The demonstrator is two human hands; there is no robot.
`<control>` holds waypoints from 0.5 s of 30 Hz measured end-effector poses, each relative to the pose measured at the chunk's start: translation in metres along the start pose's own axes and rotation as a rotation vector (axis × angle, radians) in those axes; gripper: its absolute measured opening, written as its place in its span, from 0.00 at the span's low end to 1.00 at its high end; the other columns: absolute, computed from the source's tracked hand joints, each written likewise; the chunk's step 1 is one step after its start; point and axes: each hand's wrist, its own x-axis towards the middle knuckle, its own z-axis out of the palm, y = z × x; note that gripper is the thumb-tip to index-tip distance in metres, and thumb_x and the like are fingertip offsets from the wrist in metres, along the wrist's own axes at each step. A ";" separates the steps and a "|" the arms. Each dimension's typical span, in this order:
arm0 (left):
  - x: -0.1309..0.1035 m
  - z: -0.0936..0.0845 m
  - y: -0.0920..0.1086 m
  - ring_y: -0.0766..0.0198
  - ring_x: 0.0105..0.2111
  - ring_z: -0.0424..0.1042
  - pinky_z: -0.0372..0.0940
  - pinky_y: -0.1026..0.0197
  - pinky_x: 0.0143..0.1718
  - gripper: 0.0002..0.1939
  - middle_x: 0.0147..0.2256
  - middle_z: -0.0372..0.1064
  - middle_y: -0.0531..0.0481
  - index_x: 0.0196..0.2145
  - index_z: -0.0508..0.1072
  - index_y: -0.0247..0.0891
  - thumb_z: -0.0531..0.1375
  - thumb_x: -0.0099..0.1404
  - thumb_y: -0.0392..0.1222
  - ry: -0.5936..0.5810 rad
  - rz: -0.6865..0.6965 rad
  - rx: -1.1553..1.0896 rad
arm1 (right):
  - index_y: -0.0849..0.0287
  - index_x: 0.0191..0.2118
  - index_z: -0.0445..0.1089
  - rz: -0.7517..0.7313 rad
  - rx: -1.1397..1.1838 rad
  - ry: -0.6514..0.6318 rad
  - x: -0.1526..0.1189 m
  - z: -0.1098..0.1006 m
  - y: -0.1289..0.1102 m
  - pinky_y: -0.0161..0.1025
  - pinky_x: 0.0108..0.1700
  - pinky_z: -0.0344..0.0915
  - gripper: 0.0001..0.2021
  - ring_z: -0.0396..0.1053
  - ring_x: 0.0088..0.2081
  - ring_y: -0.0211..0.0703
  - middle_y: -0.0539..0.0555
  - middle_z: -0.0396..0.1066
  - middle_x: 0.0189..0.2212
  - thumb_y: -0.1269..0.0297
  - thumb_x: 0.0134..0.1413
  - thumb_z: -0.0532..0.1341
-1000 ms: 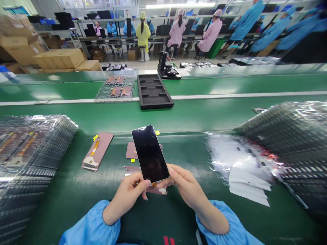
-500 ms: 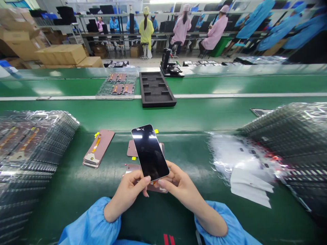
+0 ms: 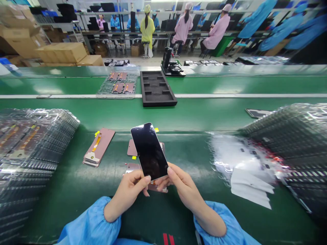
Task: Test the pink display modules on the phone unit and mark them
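A black glossy phone screen point(image 3: 150, 151) with a thin pale edge is held up, tilted, above the green bench. My left hand point(image 3: 131, 187) is closed on its lower left corner, thumb on the front. At the lower right edge, my right hand point(image 3: 178, 180) grips it with the thumb on the side and fingers behind. Partly hidden beneath it lie pinkish screen panels, one point(image 3: 132, 148) beside its left edge and another point(image 3: 133, 167) lower down. Left of these rests a small stack of pinkish panels point(image 3: 102, 144) with an orange flex cable and a yellow tab.
Clear plastic trays are stacked at left point(image 3: 63, 126) and right point(image 3: 288, 126). White sheets point(image 3: 250, 185) and clear film lie at right. Across the bench sit a black foam tray point(image 3: 158, 100), a clear tray of panels point(image 3: 104, 89) and a black stand point(image 3: 167, 63). Several people work beyond.
My right thumb has moved up from the screen's bottom edge to its right side, and the right fingers have shifted. The screen has barely moved; my left hand keeps its grip.
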 end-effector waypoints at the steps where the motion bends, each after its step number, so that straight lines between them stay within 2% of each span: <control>1: 0.000 0.000 -0.001 0.66 0.22 0.68 0.62 0.63 0.29 0.22 0.18 0.67 0.53 0.21 0.68 0.36 0.59 0.64 0.56 -0.014 -0.010 -0.019 | 0.61 0.50 0.69 0.000 -0.005 0.010 0.000 0.000 0.001 0.40 0.33 0.71 0.22 0.77 0.29 0.45 0.57 0.78 0.30 0.47 0.64 0.55; 3: 0.000 -0.002 0.000 0.67 0.21 0.69 0.63 0.64 0.28 0.23 0.19 0.67 0.53 0.21 0.68 0.35 0.60 0.63 0.57 -0.071 -0.047 -0.086 | 0.62 0.49 0.69 0.004 -0.007 0.024 0.000 -0.001 0.002 0.39 0.31 0.71 0.22 0.76 0.27 0.45 0.57 0.78 0.29 0.47 0.64 0.56; 5: 0.001 -0.006 0.005 0.66 0.23 0.71 0.65 0.63 0.29 0.21 0.24 0.70 0.51 0.25 0.72 0.34 0.63 0.60 0.57 -0.155 -0.076 -0.195 | 0.62 0.48 0.70 0.026 0.020 0.036 -0.001 -0.003 0.003 0.39 0.29 0.69 0.22 0.75 0.26 0.45 0.58 0.78 0.28 0.46 0.62 0.58; 8: 0.010 -0.023 0.020 0.61 0.35 0.75 0.69 0.60 0.37 0.23 0.38 0.75 0.44 0.45 0.75 0.37 0.62 0.61 0.58 -0.223 -0.052 -0.428 | 0.63 0.48 0.71 0.084 0.070 0.019 -0.004 -0.007 0.005 0.41 0.28 0.69 0.23 0.74 0.24 0.46 0.59 0.77 0.26 0.46 0.60 0.60; 10: 0.024 -0.039 0.032 0.61 0.38 0.75 0.70 0.60 0.37 0.23 0.42 0.75 0.44 0.52 0.72 0.40 0.59 0.65 0.55 -0.157 -0.039 -0.532 | 0.63 0.47 0.73 0.130 0.072 -0.037 -0.005 -0.009 0.008 0.41 0.29 0.69 0.22 0.73 0.25 0.46 0.58 0.76 0.24 0.47 0.60 0.60; 13: 0.056 -0.068 0.046 0.65 0.29 0.74 0.68 0.65 0.28 0.16 0.36 0.75 0.46 0.49 0.74 0.37 0.62 0.63 0.40 -0.047 -0.147 -0.515 | 0.62 0.47 0.73 0.188 0.074 -0.056 -0.007 -0.011 0.013 0.40 0.28 0.68 0.24 0.73 0.24 0.46 0.58 0.76 0.25 0.45 0.58 0.61; 15: 0.083 -0.083 0.052 0.65 0.28 0.74 0.69 0.64 0.28 0.14 0.34 0.75 0.45 0.45 0.76 0.32 0.62 0.61 0.33 0.000 -0.221 -0.484 | 0.61 0.50 0.71 0.203 0.096 0.007 -0.006 -0.015 0.017 0.40 0.26 0.68 0.27 0.72 0.23 0.46 0.58 0.76 0.27 0.42 0.55 0.62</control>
